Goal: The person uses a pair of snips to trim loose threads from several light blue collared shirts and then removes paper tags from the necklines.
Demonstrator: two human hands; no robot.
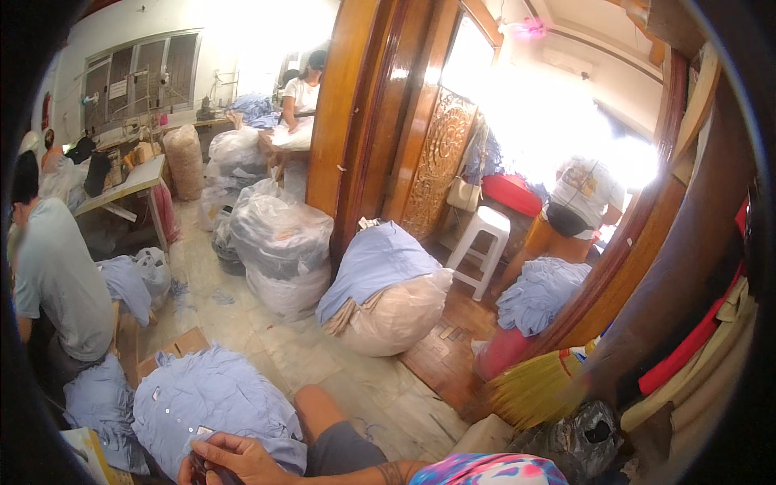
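My right hand (230, 457) comes in from the right at the lower edge, its fingers closed in a pinch. Between the fingers is a small dark object (197, 466), too little of which shows to name. The hand is at the near edge of a light blue buttoned shirt (210, 400), which lies on top of a heap of like cloth in front of me. A pale label shows on the shirt beside my fingertips. My left hand cannot be made out; the dark lower rim cuts off that area.
Left of the heap, a person (65, 275) sits beside more blue garments (105, 412). Stuffed plastic sacks (283, 242) and a cloth-topped bundle (404, 315) stand ahead. To the right are a broom (537, 388), a white stool (482, 242) and a blue cloth pile (541, 295).
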